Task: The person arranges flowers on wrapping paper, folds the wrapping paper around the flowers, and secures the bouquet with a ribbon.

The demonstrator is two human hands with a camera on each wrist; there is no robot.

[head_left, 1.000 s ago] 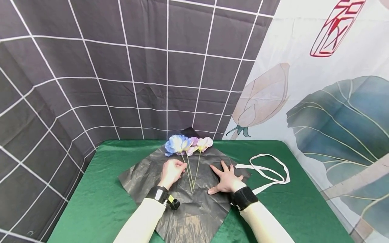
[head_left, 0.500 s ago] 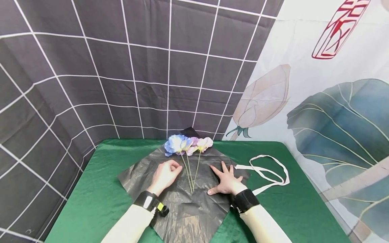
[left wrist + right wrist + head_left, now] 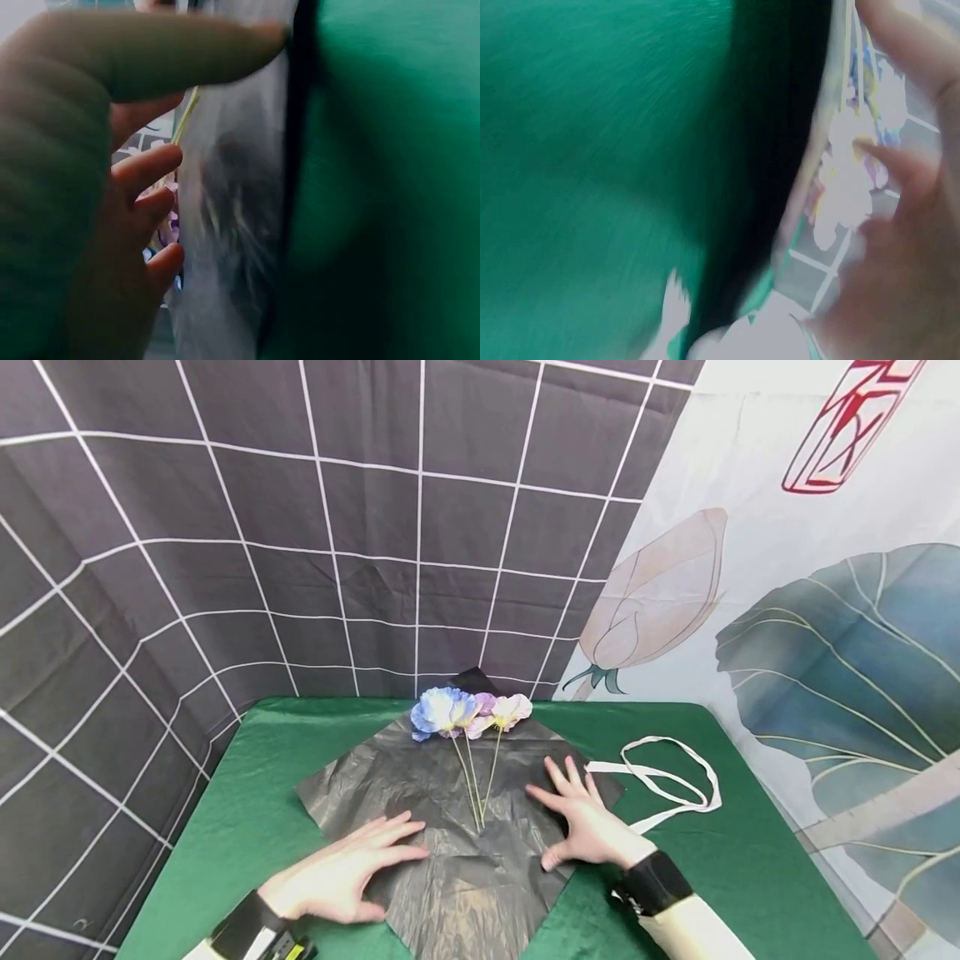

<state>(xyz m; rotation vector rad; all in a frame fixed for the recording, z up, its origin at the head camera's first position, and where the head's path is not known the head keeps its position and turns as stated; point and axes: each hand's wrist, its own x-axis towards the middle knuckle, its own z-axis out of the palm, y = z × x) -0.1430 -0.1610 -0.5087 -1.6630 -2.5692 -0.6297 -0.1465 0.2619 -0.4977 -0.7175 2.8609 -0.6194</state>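
Fingers of both hands lie straight and released, grasping nothing. Head view: the left hand (image 3: 337, 878) rests flat on the near-left edge of the black wrapping sheet (image 3: 450, 852), and the right hand (image 3: 588, 822) rests flat on its right part. Three artificial flowers (image 3: 468, 714) lie on the sheet between the hands, blooms at the far corner, stems (image 3: 476, 785) running toward the person. A white ribbon (image 3: 667, 777) lies right of the sheet on the green bench (image 3: 240, 827).

Left wrist view: blurred; straight fingers (image 3: 142, 60) sit against the sheet (image 3: 232, 225), bench cloth beside it.

Right wrist view: heavily blurred; fingers (image 3: 900, 180) cannot be read clearly.

Risk, as a judgement: the thin sheet may slide or crease under uneven palm pressure, which would roll the loose stems off centre.
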